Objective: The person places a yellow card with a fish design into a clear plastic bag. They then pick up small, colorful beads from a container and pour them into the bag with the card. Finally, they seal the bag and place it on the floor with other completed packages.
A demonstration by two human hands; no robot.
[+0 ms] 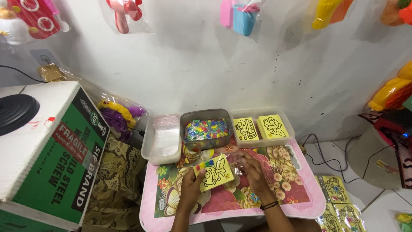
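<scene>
**Q:** ok what's closest to you there?

**A:** My own two forearms, lol. My left hand (190,180) is pinched shut on a yellow picture card (216,173) in a clear sleeve, with a row of small colour packets along its top edge. It's held tilted just above the little pink flowered table (300,202).

**Q:** and the other hand?

**A:** My right hand (252,168) is at the card's right edge, fingers curled on the plastic sleeve. Can't tell if it's really gripping.

**Q:** what's behind?

**A:** Three tubs along the wall: a tub of clear bags (162,139), a grey tub of colourful packets (207,129), and a tray with two more yellow cards (260,127). Green and white cardboard box (51,159) on my left.
</scene>
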